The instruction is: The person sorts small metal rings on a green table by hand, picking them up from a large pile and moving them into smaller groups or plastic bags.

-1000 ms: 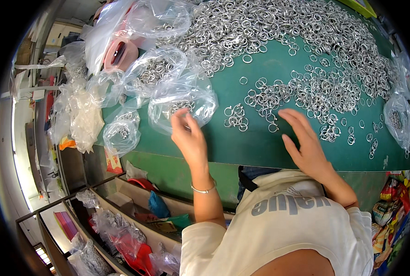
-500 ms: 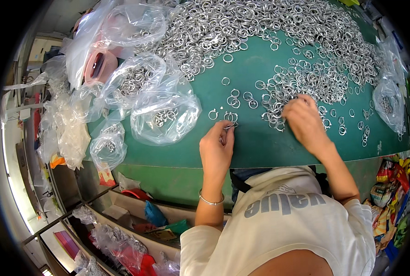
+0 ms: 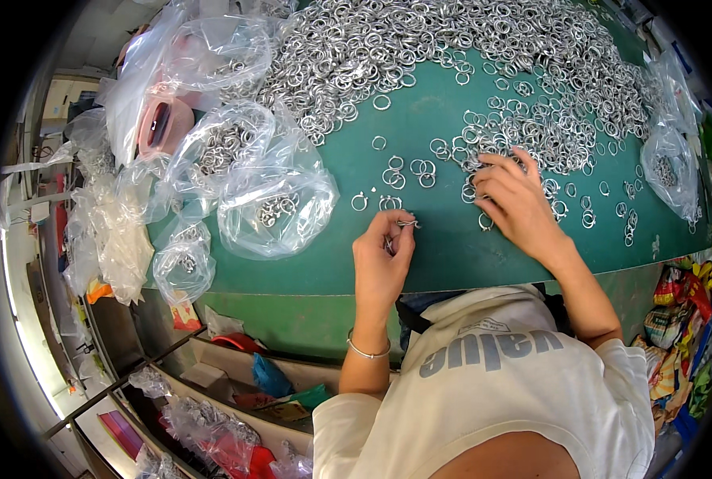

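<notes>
My left hand (image 3: 378, 257) is closed near the table's front edge, with metal rings (image 3: 406, 224) pinched between thumb and fingertips. More metal shows inside its curled fingers, partly hidden. My right hand (image 3: 520, 206) has its fingers spread over the front left edge of a smaller pile of silvery rings (image 3: 551, 137). Its fingertips touch the rings there, and I make out none gripped in it. Just beyond the left hand lie several loose rings, among them a pair (image 3: 390, 203) and a single ring with a small tab (image 3: 359, 202).
A large heap of rings (image 3: 420, 36) covers the far side of the green table (image 3: 428, 104). Clear plastic bags holding rings (image 3: 276, 211) stand at the left, near a pink holder (image 3: 178, 128). Another bag (image 3: 667, 172) lies at the right edge. Below are open drawers (image 3: 236, 363).
My right hand has opened its fingers and shifted slightly left over the pile's edge. The left hand has drawn back from the pair of rings, with rings raised at its fingertips.
</notes>
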### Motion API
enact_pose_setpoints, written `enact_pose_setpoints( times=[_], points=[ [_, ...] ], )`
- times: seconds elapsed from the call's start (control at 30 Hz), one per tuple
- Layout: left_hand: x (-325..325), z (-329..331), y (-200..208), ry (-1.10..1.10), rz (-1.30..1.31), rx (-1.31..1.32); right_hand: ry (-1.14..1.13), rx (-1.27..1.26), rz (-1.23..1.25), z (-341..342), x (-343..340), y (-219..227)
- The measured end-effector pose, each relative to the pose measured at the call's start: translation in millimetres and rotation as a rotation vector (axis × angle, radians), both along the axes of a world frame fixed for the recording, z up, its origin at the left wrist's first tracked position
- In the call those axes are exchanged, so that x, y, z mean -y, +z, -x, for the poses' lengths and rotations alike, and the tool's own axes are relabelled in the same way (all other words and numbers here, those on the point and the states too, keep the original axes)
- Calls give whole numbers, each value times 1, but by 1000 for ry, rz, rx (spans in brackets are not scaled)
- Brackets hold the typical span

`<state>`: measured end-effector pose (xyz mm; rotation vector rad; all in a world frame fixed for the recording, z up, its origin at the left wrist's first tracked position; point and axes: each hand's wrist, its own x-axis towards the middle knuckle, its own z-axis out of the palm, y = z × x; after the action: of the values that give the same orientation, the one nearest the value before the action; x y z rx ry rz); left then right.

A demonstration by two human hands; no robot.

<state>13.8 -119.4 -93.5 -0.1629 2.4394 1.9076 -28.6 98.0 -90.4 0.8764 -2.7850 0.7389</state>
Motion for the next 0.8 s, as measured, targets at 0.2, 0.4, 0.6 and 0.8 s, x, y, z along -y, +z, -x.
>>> enact_pose_setpoints(
  times=[0.2, 0.4, 0.6, 0.8],
  points=[
    [-5, 4, 3, 104, -130, 13, -271, -146, 118, 2, -21, 5],
    [-2, 3, 2, 151, -136, 62, -584, -142, 156, 2, -45, 0],
    [-9, 7, 6, 5, 333, -444, -427, -130, 210, -15, -41, 17],
    [-11, 11, -5, 217, 371, -301, -293, -58, 150, -31, -28, 16]
  ],
)
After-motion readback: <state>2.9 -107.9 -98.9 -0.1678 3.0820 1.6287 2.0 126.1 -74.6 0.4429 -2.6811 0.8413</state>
